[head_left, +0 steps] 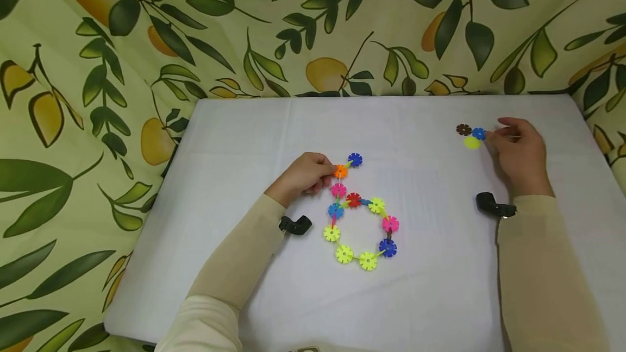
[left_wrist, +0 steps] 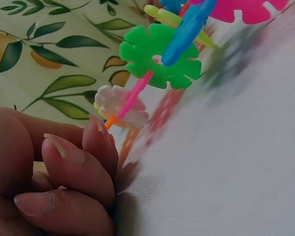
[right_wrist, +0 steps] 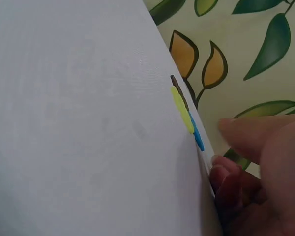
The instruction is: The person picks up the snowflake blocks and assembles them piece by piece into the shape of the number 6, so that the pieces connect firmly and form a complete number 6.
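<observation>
On the white table, notched plastic interlocking discs form a ring (head_left: 368,261) with a short chain rising from its upper left. My left hand (head_left: 305,174) pinches the orange disc (head_left: 340,171) in that chain, below the dark blue end disc (head_left: 355,159). A green disc (left_wrist: 132,49) shows large in the left wrist view, beyond the curled fingers. At the far right, my right hand (head_left: 522,151) is beside a loose blue disc (head_left: 479,133), its thumb and forefinger apart. A brown disc (head_left: 463,130) and a yellow disc (head_left: 471,143) lie next to the blue one.
A leaf-and-fruit patterned cloth (head_left: 323,26) hangs behind the table (head_left: 235,129) and along its sides. Black wrist cameras (head_left: 295,225) are on both sleeves. In the right wrist view, the table edge (right_wrist: 162,44) runs past the loose discs.
</observation>
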Demonstrator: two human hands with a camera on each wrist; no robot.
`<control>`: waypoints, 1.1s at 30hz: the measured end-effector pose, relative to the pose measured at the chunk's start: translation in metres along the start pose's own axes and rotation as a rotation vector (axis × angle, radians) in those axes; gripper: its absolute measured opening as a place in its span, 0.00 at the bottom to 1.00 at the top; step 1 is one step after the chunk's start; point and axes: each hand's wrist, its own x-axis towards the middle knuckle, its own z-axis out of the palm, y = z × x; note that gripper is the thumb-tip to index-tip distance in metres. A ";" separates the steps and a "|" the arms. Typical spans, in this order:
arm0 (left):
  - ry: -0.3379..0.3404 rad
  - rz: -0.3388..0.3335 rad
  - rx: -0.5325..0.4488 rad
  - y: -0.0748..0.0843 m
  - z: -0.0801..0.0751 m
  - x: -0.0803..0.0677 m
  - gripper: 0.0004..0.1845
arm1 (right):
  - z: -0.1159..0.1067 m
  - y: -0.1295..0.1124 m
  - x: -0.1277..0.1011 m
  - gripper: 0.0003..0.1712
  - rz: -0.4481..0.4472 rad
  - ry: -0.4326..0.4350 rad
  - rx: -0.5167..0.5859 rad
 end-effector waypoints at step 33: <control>0.162 0.110 0.114 0.003 0.008 0.001 0.11 | 0.035 -0.046 -0.027 0.17 -0.172 -0.179 0.126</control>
